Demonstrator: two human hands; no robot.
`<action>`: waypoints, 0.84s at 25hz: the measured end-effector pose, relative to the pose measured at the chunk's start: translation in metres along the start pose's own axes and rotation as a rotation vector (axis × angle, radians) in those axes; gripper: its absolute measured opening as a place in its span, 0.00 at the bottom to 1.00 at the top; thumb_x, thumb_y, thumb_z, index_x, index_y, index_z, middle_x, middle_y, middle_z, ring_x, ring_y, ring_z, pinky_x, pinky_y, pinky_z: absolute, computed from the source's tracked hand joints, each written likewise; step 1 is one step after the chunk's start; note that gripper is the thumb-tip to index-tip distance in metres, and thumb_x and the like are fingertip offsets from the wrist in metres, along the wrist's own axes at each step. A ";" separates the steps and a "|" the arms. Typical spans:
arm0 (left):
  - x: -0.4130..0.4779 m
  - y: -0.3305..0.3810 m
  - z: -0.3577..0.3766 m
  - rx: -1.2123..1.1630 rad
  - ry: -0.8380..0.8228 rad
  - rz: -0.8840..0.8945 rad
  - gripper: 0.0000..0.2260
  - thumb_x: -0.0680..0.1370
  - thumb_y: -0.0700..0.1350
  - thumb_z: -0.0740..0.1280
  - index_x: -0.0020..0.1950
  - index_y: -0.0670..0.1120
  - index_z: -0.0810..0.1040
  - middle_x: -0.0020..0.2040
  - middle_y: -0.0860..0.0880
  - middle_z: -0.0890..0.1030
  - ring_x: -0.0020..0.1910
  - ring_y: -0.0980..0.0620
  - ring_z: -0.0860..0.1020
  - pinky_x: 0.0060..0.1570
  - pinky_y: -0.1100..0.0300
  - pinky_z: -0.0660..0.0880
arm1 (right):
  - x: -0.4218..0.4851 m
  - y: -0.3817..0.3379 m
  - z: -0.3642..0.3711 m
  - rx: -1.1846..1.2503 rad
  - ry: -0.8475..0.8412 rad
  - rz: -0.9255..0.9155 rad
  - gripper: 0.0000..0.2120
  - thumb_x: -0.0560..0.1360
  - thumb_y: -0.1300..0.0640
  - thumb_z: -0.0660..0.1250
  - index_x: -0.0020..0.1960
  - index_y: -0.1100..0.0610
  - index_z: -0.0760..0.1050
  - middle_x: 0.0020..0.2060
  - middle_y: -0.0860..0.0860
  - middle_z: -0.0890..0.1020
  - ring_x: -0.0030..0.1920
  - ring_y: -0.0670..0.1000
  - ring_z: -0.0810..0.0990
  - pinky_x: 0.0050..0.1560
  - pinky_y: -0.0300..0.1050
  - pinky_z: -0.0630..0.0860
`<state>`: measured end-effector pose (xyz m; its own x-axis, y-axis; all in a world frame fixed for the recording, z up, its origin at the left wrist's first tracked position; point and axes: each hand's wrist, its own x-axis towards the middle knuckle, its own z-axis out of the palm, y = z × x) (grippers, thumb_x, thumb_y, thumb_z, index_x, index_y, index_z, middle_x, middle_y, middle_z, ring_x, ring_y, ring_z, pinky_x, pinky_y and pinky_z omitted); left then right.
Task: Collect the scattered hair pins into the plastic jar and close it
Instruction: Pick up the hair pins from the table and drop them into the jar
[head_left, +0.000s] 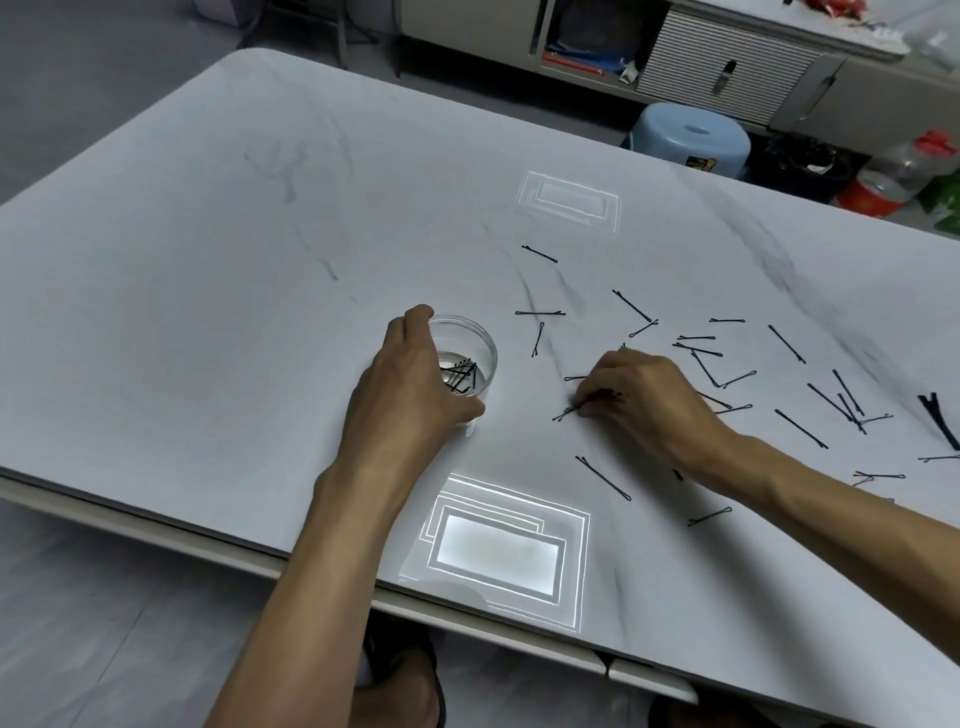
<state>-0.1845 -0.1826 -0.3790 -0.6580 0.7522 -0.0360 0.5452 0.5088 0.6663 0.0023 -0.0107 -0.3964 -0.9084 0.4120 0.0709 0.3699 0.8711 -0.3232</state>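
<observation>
A clear plastic jar (480, 347) stands open on the white marble table (218, 249), with several black hair pins (460, 375) lying inside it. My left hand (410, 384) wraps around the jar's left side and holds it. To the right, my right hand (647, 400) rests on the table with its fingertips pinched on a black hair pin (567, 412). Several more hair pins (701, 358) lie scattered across the table's right half. No lid is visible.
A blue plastic stool (691, 140) stands beyond the table's far edge, next to a bottle with a red cap (904, 171). Bright ceiling-light reflections (498, 556) lie on the table near its front edge. A dark object (937, 415) sits at the far right.
</observation>
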 end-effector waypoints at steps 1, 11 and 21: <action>0.000 0.001 0.000 -0.001 0.000 0.000 0.41 0.64 0.48 0.77 0.72 0.48 0.60 0.70 0.51 0.67 0.62 0.47 0.72 0.49 0.60 0.65 | 0.001 0.001 0.002 -0.019 0.020 -0.012 0.03 0.71 0.61 0.74 0.45 0.57 0.83 0.41 0.50 0.82 0.44 0.55 0.78 0.42 0.47 0.75; 0.002 0.004 0.003 -0.005 0.008 0.010 0.42 0.64 0.49 0.77 0.73 0.49 0.60 0.70 0.50 0.68 0.63 0.47 0.71 0.53 0.58 0.68 | 0.063 -0.060 -0.042 0.188 0.082 -0.166 0.02 0.73 0.60 0.71 0.44 0.54 0.79 0.33 0.44 0.82 0.36 0.41 0.78 0.38 0.30 0.71; 0.002 0.003 0.004 -0.023 0.012 0.001 0.41 0.64 0.49 0.77 0.73 0.50 0.60 0.71 0.52 0.67 0.64 0.48 0.71 0.54 0.58 0.68 | 0.141 0.011 -0.040 0.084 0.033 0.257 0.14 0.76 0.57 0.68 0.61 0.59 0.78 0.54 0.55 0.82 0.54 0.54 0.79 0.48 0.37 0.68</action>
<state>-0.1821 -0.1781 -0.3800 -0.6639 0.7474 -0.0268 0.5335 0.4984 0.6833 -0.1142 0.0680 -0.3521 -0.7798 0.6260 0.0067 0.5685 0.7125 -0.4114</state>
